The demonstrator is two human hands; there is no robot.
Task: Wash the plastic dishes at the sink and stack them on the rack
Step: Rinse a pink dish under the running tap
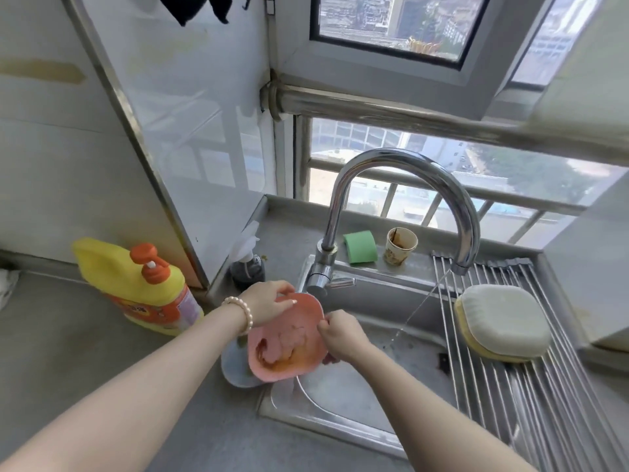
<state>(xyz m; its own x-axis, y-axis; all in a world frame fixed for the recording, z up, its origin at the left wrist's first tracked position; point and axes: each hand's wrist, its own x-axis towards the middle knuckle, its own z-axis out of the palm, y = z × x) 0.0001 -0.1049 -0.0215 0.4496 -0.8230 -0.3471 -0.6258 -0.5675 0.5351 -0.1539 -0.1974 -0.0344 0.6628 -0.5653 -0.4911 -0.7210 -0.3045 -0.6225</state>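
Note:
A pink plastic plate [289,349] with orange food residue is held tilted over the left edge of the steel sink [343,393]. My left hand [267,301] grips its far rim, thumb on the inside. My right hand [340,333] pinches its right rim. Under the pink plate a grey-blue plate [235,369] rests on the sink's left edge. On the roll-up steel rack [531,376] across the sink's right side lie two upturned plates stacked, a pale green one [503,321] over a yellow one [476,345]. A thin stream of water runs from the tap [401,172].
A yellow detergent bottle [143,287] with an orange pump stands on the counter at left. A dark soap dispenser [248,267] is behind my left hand. A green sponge [360,247] and a stained paper cup [400,246] sit behind the sink.

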